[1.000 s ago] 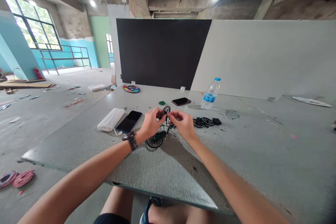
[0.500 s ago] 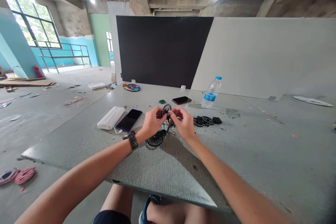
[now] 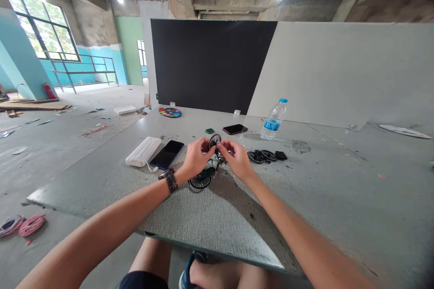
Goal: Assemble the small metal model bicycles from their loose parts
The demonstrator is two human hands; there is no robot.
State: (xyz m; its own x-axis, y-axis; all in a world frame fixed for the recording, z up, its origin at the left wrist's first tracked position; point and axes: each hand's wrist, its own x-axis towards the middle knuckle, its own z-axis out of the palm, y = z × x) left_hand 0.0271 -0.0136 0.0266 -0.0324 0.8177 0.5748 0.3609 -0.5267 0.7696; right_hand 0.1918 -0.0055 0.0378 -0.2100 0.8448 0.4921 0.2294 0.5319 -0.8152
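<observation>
A small dark model bicycle (image 3: 202, 179) stands on the grey table, one spoked wheel low at the left and the other wheel (image 3: 214, 141) raised between my hands. My left hand (image 3: 197, 158) is closed, thumb and fingers pinching the raised wheel from the left. From the right, my right hand (image 3: 236, 159) pinches at the same wheel near its hub, fingertips close to those of the left. The fingers partly cover the front of the bicycle. To the right of my right hand lie black parts with two wheels (image 3: 262, 156).
On the table (image 3: 169, 216) are a white power bank (image 3: 143, 152) with a cable, a dark phone (image 3: 167, 154), another phone (image 3: 235, 129), a green piece (image 3: 209, 131), a water bottle (image 3: 273, 119) and a colourful palette (image 3: 170, 112). A black panel (image 3: 210, 63) stands behind.
Both hands keep nearly the same place and grip. The fingers of my right hand have shifted very slightly at the wheel.
</observation>
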